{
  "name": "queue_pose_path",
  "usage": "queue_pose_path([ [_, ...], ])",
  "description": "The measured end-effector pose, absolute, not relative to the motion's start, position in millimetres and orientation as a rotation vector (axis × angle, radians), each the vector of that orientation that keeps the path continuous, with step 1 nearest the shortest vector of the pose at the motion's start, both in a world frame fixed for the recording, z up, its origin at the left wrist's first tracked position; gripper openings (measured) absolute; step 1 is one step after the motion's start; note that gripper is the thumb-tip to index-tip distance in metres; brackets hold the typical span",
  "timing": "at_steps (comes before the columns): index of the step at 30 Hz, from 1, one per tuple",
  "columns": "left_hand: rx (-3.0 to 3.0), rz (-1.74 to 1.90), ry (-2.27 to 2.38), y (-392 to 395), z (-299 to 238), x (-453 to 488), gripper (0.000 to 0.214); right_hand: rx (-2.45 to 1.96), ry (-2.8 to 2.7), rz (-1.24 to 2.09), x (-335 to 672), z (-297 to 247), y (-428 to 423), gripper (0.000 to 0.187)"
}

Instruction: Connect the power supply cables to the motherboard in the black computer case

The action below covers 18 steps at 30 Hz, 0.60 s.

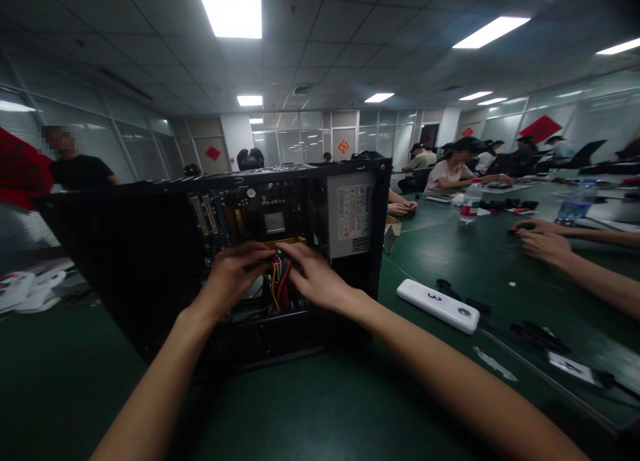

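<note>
"Hands?"

"My left hand and right hand, fingers narrowly curled at a bundle of thin multicoloured wires. Blurred; gripping or not, can't tell."

"Bundle's place?"

"Inside the open black metal computer case, on the green table."

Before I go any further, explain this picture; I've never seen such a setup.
No robot here: one camera, worn on a person's head, looks forward and down at their bare hands. The left hand and right hand reach into an open computer case, close around a bundle of coloured wires; how firmly they hold it, I can't tell. A labelled metal box sits inside the case. On the green table, to the right, lie a white device marked 3 and, farther back, stands a bottle.
</note>
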<state>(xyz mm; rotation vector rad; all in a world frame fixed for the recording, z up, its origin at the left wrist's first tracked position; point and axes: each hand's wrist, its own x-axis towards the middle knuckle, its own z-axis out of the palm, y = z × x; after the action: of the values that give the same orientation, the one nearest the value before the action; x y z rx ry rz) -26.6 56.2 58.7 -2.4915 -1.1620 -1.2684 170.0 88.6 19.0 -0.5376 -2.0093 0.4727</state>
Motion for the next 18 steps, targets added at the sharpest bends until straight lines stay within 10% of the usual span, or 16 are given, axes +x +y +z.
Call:
queue_pose_path([
  [7, -2.545, -0.981, -1.343, 72.8, 43.1, -39.7, 0.024, -0.827, -2.305, -0.160, 179.9, 21.6, 90.4, 0.028],
  [18, -2.536, -0.229, -1.457, 99.3, 43.7, -39.0, 0.028, -1.048, -2.399, -0.151, 179.6, 14.1, 95.1, 0.014],
])
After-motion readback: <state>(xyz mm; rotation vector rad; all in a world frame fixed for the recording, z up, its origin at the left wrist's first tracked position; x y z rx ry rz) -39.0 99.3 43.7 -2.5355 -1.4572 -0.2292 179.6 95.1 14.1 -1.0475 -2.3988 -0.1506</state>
